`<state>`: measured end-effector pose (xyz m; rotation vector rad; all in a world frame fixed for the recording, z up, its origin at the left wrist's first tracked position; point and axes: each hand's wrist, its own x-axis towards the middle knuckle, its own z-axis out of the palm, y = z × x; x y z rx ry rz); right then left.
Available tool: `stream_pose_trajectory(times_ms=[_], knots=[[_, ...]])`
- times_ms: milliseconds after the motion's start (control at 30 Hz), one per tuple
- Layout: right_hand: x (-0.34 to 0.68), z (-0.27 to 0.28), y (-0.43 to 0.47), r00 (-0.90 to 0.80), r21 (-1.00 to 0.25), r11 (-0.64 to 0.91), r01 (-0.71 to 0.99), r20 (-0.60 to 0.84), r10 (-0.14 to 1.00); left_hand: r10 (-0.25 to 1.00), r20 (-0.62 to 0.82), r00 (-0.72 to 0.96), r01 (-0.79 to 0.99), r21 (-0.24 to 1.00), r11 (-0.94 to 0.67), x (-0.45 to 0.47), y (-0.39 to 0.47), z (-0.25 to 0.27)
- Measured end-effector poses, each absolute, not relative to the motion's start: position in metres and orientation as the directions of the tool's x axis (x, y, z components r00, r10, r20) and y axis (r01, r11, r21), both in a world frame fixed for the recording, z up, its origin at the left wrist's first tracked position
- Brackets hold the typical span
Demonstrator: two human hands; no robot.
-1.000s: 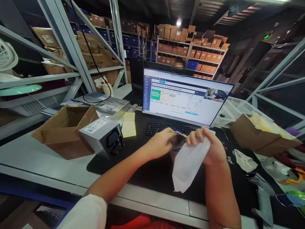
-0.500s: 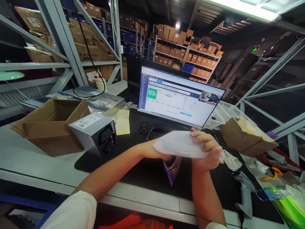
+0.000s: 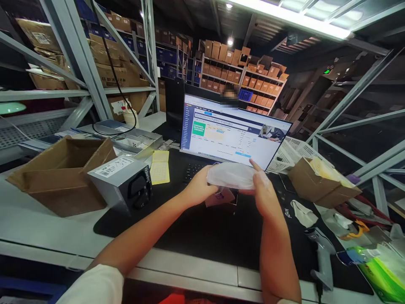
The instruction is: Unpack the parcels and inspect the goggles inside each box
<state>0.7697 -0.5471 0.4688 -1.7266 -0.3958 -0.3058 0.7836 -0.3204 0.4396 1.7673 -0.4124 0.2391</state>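
A thin, whitish plastic bag is stretched between my hands above the black desk mat, in front of the monitor. My left hand grips its left end, thumb underneath. Closed on the right end is my right hand, its index finger pointing up past the bag. Below the bag near my left hand hangs a small pinkish piece with purple marks; what it belongs to is partly hidden. To the left stands a silver-grey box with a dark device pictured on its front.
An open cardboard box sits at the left. Yellow note sheets lie beside the keyboard, below the monitor. On the right are a barcode scanner, a crumpled white piece and another cardboard box. A person is beyond the monitor.
Both hands have shifted toward the monitor with the bag. My right hand has turned, its index finger now extended. The hanging piece has swung up under the bag. The view has tilted slightly.
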Motion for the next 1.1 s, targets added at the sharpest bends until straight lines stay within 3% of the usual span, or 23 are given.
stream_pose_trajectory(times_ms=[100, 167, 233, 400, 500, 567, 700, 767, 800, 867, 933, 967, 1033, 1100], knots=[[0.776, 0.465, -0.534, 0.952, -0.952, 0.112, 0.285, 0.295, 0.085, -0.149, 0.533, 0.833, -0.551, 0.773, -0.313, 0.782, -0.319, 0.443], [0.778, 0.463, -0.526, 0.947, -0.906, 0.299, 0.299, 0.319, 0.019, -0.184, 0.536, 0.824, -0.565, 0.750, -0.343, 0.779, -0.318, 0.446], [0.778, 0.462, -0.520, 0.912, -0.835, 0.380, 0.398, 0.405, -0.067, -0.230, 0.479, 0.847, -0.531, 0.777, -0.338, 0.776, -0.316, 0.449], [0.772, 0.462, -0.523, 0.680, -0.662, 0.166, 0.731, 0.728, -0.090, -0.463, 0.178, 0.868, -0.309, 0.924, -0.224, 0.778, -0.305, 0.451], [0.765, 0.465, -0.529, 0.557, -0.552, 0.074, 0.830, 0.824, -0.101, -0.480, 0.095, 0.872, -0.198, 0.966, -0.167, 0.784, -0.300, 0.446], [0.761, 0.467, -0.532, 0.508, -0.509, -0.008, 0.861, 0.860, -0.045, -0.427, 0.119, 0.897, -0.209, 0.963, -0.171, 0.788, -0.299, 0.443], [0.755, 0.467, -0.528, 0.438, -0.440, -0.039, 0.897, 0.876, 0.202, -0.368, 0.272, 0.889, -0.358, 0.914, -0.191, 0.793, -0.300, 0.439], [0.756, 0.463, -0.521, 0.425, -0.433, -0.010, 0.901, 0.878, 0.222, -0.353, 0.303, 0.885, -0.394, 0.891, -0.224, 0.793, -0.301, 0.439], [0.757, 0.460, -0.516, 0.439, -0.450, 0.026, 0.893, 0.881, 0.175, -0.350, 0.311, 0.884, -0.405, 0.882, -0.241, 0.792, -0.301, 0.439], [0.762, 0.454, -0.505, 0.518, -0.510, 0.170, 0.843, 0.855, -0.005, -0.329, 0.346, 0.879, -0.437, 0.861, -0.261, 0.791, -0.302, 0.441], [0.769, 0.449, -0.497, 0.647, -0.562, 0.361, 0.744, 0.740, -0.183, -0.261, 0.424, 0.867, -0.489, 0.824, -0.287, 0.789, -0.305, 0.444], [0.773, 0.447, -0.494, 0.723, -0.594, 0.441, 0.673, 0.656, -0.219, -0.211, 0.471, 0.857, -0.516, 0.800, -0.308, 0.788, -0.307, 0.444], [0.782, 0.445, -0.493, 0.863, -0.684, 0.540, 0.490, 0.469, -0.189, -0.114, 0.549, 0.828, -0.549, 0.750, -0.370, 0.787, -0.309, 0.445], [0.788, 0.444, -0.495, 0.945, -0.771, 0.564, 0.296, 0.323, -0.054, -0.044, 0.607, 0.794, -0.565, 0.708, -0.423, 0.787, -0.310, 0.445]])
